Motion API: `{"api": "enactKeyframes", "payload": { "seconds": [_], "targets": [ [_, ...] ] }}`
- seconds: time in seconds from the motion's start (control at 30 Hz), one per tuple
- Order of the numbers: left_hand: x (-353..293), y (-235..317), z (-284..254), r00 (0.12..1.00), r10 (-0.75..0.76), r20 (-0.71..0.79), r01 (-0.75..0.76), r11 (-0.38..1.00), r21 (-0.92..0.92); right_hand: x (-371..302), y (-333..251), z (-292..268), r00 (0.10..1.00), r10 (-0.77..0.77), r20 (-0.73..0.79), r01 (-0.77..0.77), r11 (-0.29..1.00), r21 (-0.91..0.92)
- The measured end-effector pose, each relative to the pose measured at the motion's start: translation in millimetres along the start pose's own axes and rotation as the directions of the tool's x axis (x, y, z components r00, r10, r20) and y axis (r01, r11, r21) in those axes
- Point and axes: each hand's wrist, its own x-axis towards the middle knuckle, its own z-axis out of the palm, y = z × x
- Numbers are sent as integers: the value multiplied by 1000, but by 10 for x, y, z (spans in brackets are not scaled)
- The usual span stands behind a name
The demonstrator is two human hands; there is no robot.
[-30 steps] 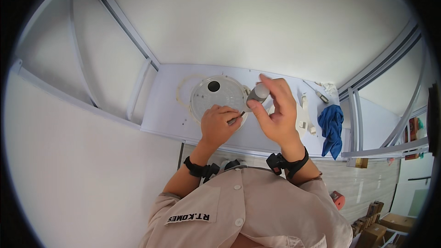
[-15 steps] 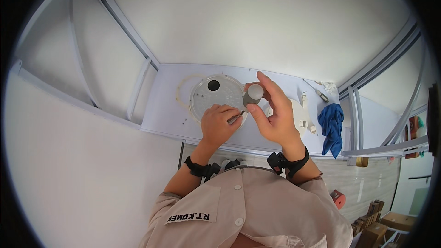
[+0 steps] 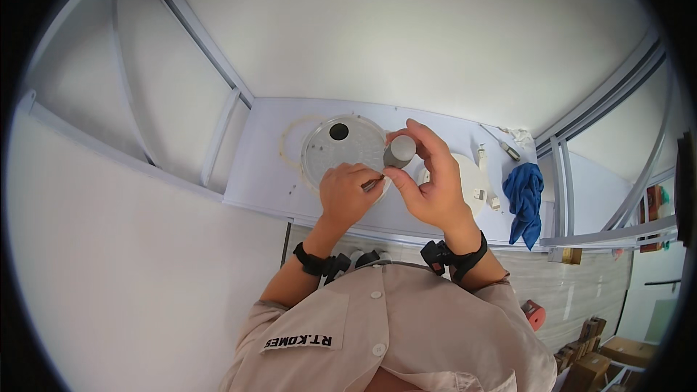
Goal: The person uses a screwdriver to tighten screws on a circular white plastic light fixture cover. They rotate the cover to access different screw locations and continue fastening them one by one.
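A short grey cylinder (image 3: 400,152) with a flat, lighter top is held in my right hand (image 3: 434,185), the fingers and thumb wrapped round its side. My left hand (image 3: 347,190) pinches a small dark piece (image 3: 372,184) close to the cylinder's lower edge; its kind cannot be made out. Beneath both hands, on the table, lies a round grey metal plate (image 3: 330,152) with a black round spot (image 3: 339,131) near its far edge. Part of a white round disc (image 3: 470,174) shows behind my right hand.
A pale yellow ring (image 3: 283,147) lies by the plate's left side. To the right are a screwdriver (image 3: 510,150), small white blocks (image 3: 494,203) and a crumpled blue cloth (image 3: 523,199). Metal frame bars (image 3: 231,120) rise at both ends of the white table (image 3: 254,174).
My right hand and the cylinder have shifted very slightly, and the left fingers with the small dark piece have moved a little. Both grips stay the same.
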Motion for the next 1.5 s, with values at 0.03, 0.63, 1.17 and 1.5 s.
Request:
{"api": "enactKeyframes", "payload": {
  "seconds": [0.03,0.63,1.17,1.5],
  "targets": [
    [12,-2,-4,1000,-19,21,19,1000,-9,-11,11,1,1000,-8,15,8,1000,8],
    [123,114,-141,993,-50,102,51,999,-5,3,31,-61,991,-133,-3,133,990,49],
    [-34,-249,-357,995,-90,48,89,996,10,-68,61,-99,942,7,-335,54,984,170],
    [-35,-72,-292,1000,25,-5,-25,1000,-7,-127,129,-104,936,5,-351,53,986,156]
  ]
}}
